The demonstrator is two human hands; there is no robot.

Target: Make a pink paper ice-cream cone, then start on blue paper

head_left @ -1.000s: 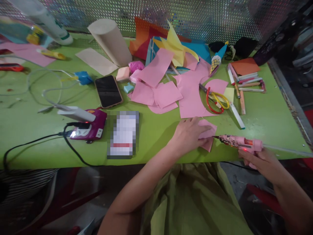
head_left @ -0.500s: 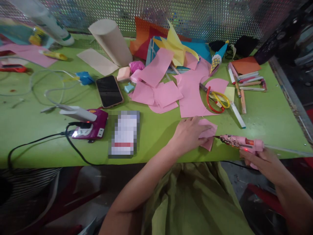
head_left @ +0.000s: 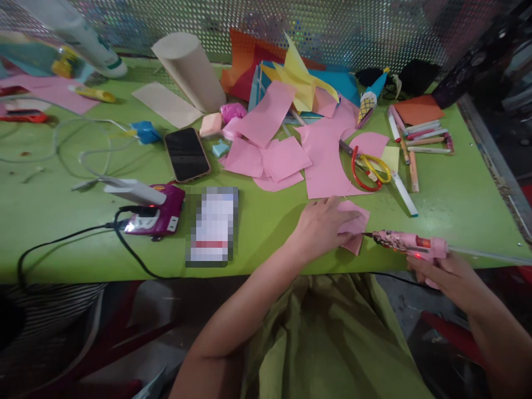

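Note:
My left hand (head_left: 322,228) rests on a small folded piece of pink paper (head_left: 355,224) near the table's front edge. Its thumb and forefinger lie across the paper and hold it; the other fingers curl, partly hidden. In my right hand (head_left: 444,271) is a pink glue gun (head_left: 415,244), fingers wrapped round its handle. A red light glows on the gun, and a clear glue stick (head_left: 482,254) sticks out of its back. The dark nozzle points left, its tip at the right edge of the folded paper; whether it touches is hard to tell.
Scissors (head_left: 374,169) with red and yellow handles lie on cut pink sheets (head_left: 324,160). Several markers (head_left: 426,136) sit at the right. Leftward are a phone (head_left: 187,155), a second phone with a blurred screen (head_left: 214,224), a purple power socket (head_left: 166,210) with cables, and a paper roll (head_left: 189,72).

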